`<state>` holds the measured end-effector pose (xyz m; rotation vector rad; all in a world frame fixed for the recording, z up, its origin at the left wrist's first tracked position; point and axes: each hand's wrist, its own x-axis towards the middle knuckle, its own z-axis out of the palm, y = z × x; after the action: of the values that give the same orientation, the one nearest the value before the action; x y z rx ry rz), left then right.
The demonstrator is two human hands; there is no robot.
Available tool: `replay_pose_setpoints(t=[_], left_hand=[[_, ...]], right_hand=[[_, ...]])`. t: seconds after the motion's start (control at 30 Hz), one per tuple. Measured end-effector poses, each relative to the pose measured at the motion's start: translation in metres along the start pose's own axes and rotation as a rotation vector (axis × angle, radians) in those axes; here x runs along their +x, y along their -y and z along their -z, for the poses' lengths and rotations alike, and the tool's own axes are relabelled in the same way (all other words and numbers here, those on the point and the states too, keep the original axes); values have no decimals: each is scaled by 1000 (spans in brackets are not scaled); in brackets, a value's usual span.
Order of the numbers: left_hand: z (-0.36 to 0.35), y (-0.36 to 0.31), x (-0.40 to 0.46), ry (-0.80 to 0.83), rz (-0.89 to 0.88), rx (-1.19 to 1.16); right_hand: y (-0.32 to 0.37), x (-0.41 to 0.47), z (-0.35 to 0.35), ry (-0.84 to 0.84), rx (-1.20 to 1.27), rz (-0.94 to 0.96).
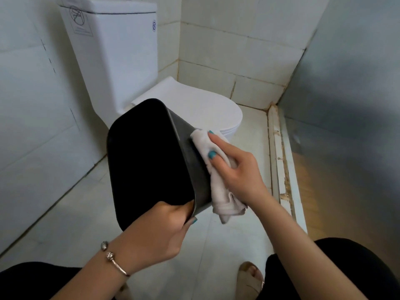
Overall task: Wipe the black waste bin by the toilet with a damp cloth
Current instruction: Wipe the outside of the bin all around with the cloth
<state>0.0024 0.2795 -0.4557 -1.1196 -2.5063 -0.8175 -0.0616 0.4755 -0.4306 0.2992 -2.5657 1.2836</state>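
The black waste bin (149,156) is lifted off the floor and tipped, its dark open mouth facing me. My left hand (158,232) grips its near rim, fingers inside and thumb on the outer wall. My right hand (236,169) holds a crumpled white cloth (214,176) and presses it against the bin's right outer side. The cloth's loose end hangs below the bin's lower corner.
A white toilet (190,105) with its lid down stands just behind the bin, its cistern (112,50) against the left tiled wall. A raised stained threshold (283,161) runs along the right. My knees and one sandalled foot (251,278) are at the bottom over pale floor tiles.
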Motion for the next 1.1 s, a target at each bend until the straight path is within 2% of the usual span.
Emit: replay_pose_setpoints(t=[0.1,0.23,0.3,0.47,0.63,0.67,0.73,0.83,0.87,1.03,1.1], left_hand=[[-5,-7,1,32,-44,18],[-5,-2,4,35,-21,-69],[-4,0,0,32,-12,-82],[-18,-6,-6,154,-53,40],[-8,1,-3,94,-6,-67],[-6,1,-4,85,1,-63],[-3,-3,-6,87,5,-46],[-7,-9,-7,127,-6,-121],[-8,-8,-6,137,6,-148],[-12,8,1,-4,220,-227],[-10,6,1,-36,237,-209]], right_hand=[[-19,16,4,-7,-119,-169],[16,-16,-2,-10,-46,42],[13,-20,-1,29,-4,60],[-34,5,-2,40,-111,-211],[10,-23,-9,-25,-2,76],[8,-20,-8,-20,30,82],[-17,-6,-7,0,30,1],[-54,5,-6,29,-57,-252],[-54,1,-7,19,-72,-282],[-1,-25,-12,26,-46,48],[-5,-14,-12,46,-17,43]])
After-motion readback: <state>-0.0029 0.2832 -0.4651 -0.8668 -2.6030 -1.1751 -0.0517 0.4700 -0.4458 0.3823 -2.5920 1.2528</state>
